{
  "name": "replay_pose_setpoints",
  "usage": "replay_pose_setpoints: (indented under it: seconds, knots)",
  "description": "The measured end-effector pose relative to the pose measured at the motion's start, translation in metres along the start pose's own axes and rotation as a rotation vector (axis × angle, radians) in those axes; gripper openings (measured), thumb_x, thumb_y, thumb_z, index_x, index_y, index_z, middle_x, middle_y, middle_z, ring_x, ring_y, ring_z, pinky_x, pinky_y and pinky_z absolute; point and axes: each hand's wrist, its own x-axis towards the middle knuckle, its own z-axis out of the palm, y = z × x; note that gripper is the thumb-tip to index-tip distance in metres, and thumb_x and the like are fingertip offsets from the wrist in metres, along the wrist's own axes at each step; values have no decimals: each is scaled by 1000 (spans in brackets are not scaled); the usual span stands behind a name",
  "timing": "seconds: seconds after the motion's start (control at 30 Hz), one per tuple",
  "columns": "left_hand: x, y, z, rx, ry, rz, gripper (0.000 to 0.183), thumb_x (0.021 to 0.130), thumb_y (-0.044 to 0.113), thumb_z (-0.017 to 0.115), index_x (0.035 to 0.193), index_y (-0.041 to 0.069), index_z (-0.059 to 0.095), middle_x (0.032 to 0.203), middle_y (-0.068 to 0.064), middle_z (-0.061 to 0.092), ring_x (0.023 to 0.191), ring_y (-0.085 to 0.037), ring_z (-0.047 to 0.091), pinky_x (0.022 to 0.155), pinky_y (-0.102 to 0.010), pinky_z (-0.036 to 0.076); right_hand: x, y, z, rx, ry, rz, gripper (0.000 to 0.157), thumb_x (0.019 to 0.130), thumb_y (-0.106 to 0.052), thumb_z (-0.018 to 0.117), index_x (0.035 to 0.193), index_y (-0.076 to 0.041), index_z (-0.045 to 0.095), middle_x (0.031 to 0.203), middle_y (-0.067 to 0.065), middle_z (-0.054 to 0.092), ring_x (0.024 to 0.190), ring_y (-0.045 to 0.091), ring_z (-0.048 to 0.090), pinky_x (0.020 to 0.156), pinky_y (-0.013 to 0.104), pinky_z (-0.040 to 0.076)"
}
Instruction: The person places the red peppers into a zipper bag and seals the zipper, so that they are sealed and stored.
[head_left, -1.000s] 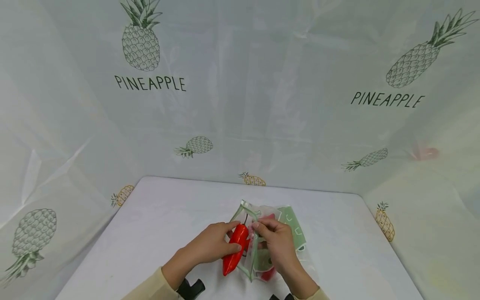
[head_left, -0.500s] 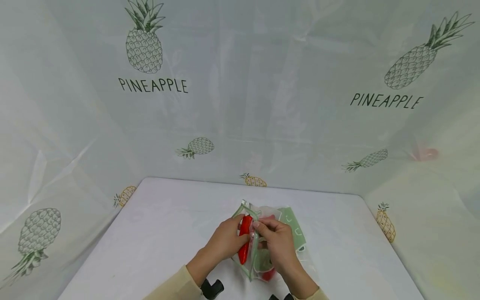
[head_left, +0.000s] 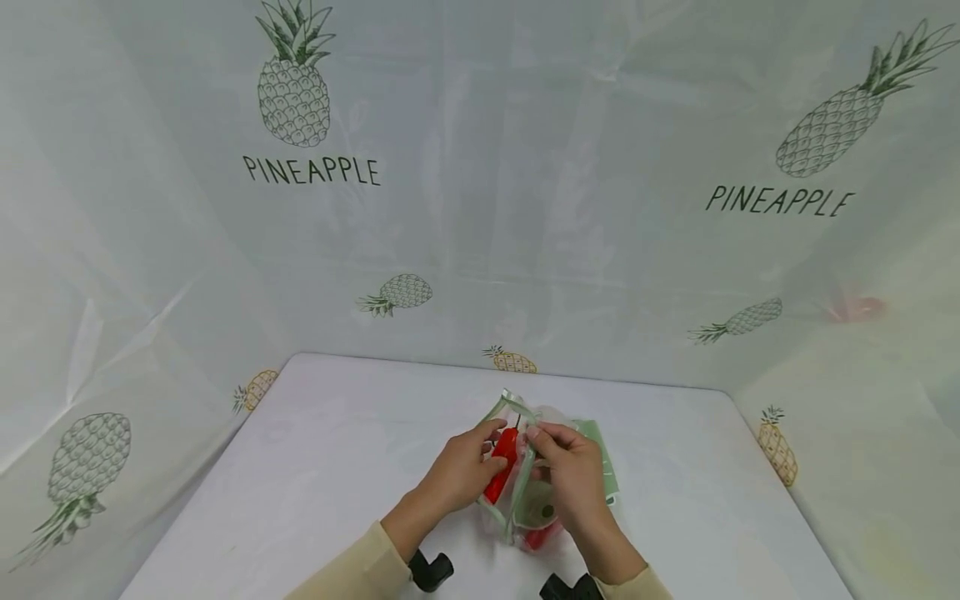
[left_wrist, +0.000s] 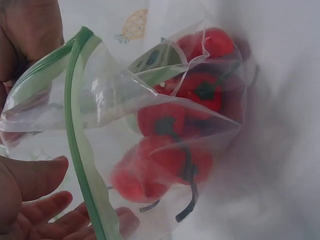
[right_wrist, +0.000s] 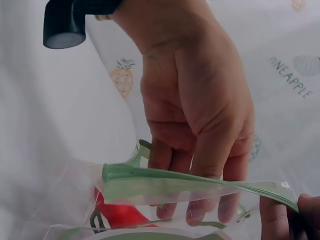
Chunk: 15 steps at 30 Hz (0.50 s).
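Observation:
A clear zip bag (head_left: 522, 487) with green seal strips stands with its mouth towards the left. Several red peppers (left_wrist: 145, 170) with dark green stems show through its plastic in the left wrist view. My right hand (head_left: 576, 475) pinches the edge of the mouth. My left hand (head_left: 459, 475) reaches in at the mouth, its fingers spread and loose beside a long red pepper (head_left: 502, 463). In the right wrist view, the left fingers (right_wrist: 197, 212) extend down past the green strip, near red behind the plastic. Part of the pepper is hidden by the left hand.
The bag rests on a white table (head_left: 360, 433). Behind and at the sides hangs a pale curtain (head_left: 525, 208) printed with pineapples. Black wrist cameras (head_left: 431, 572) sit on both forearms.
My left hand has carried the long red pepper rightward into the bag's mouth, and its fingers have loosened from it. My right hand keeps its pinch; hand and bag have shifted slightly rightward.

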Motion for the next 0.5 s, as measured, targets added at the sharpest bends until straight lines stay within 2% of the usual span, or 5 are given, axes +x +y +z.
replay_pose_setpoints:
  seconds: [0.07,0.2,0.33,0.5]
  knots:
    - [-1,2,-2,22,5,15,53,100,16,72,150,12,57,141,-14,66,125,-37,68,94,-51,62,1,-1,0,-1,11,3,27,96,-12,77,116,6,75,86,-1,73,63,13,64,59,25,60]
    - [-4,2,-5,27,37,33,43,100,15,71,142,9,64,136,-15,68,120,-34,70,89,-46,64,2,-3,0,-5,20,7,27,96,-14,78,116,5,76,87,-1,72,64,14,64,60,25,60]
    - [-9,0,-6,28,95,41,32,101,16,70,133,11,69,126,-10,71,109,-25,70,84,-37,65,5,-3,1,-2,28,10,26,96,-14,78,115,4,76,87,0,72,66,15,64,61,25,61]
    - [-18,-3,-10,38,164,57,20,100,16,69,120,14,72,110,0,69,99,-15,65,80,-26,60,9,-2,1,3,52,6,24,97,-14,77,114,2,76,88,1,72,68,16,67,62,26,62]
